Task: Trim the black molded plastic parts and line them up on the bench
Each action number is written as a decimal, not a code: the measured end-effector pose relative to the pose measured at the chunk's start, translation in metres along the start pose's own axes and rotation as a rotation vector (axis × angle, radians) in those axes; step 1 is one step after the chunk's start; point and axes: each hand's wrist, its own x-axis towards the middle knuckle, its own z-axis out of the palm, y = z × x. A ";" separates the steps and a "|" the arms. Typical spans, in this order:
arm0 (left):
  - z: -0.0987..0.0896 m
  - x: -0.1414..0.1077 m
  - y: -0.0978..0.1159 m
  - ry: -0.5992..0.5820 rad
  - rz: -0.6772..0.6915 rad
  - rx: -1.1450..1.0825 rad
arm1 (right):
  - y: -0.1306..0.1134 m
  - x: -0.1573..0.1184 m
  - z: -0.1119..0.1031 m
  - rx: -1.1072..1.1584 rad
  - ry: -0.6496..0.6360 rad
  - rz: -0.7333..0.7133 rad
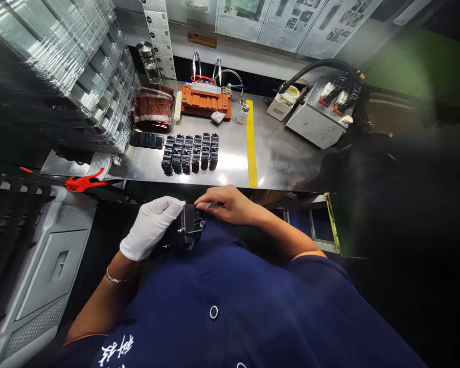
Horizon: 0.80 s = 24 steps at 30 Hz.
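Note:
My left hand [152, 225], in a white glove, grips a black plastic part [191, 223] close to my chest, below the table's front edge. Bare and pinched, my right hand [230, 205] holds a small thin metal tool [211, 204] at the part's upper right. The fingertips of my right hand are close beside the part; whether they touch it I cannot tell. Beyond my hands, several black parts [186, 154] stand in upright rows on the metal table [232, 153].
An orange fixture [205, 100] stands at the back, with a small bottle [243, 112] beside it. A phone [146, 140] and wrapped stacked trays [99, 82] are at the left. Yellow tape [252, 148] crosses the table. A grey box [317, 120] with a hose is at the right.

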 end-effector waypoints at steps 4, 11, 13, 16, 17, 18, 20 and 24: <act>0.000 0.001 -0.001 -0.037 0.006 0.016 | -0.003 0.002 -0.002 -0.009 -0.037 -0.001; 0.003 -0.001 -0.004 -0.011 0.129 0.053 | 0.002 0.010 0.004 -0.022 0.061 0.293; 0.004 -0.001 -0.007 0.080 0.182 0.020 | 0.001 0.008 0.006 0.037 0.093 0.307; 0.004 0.001 -0.012 0.196 0.218 -0.024 | -0.002 0.003 0.009 0.155 0.056 0.225; 0.003 0.001 -0.013 0.219 0.228 -0.027 | -0.003 0.002 0.010 0.175 0.051 0.199; 0.003 0.001 -0.014 0.234 0.238 -0.025 | -0.004 0.001 0.012 0.178 0.052 0.178; 0.002 0.001 -0.016 0.245 0.253 -0.013 | -0.003 -0.001 0.015 0.140 0.053 0.144; 0.002 0.000 -0.019 0.238 0.266 0.002 | 0.000 -0.002 0.018 0.064 0.081 0.070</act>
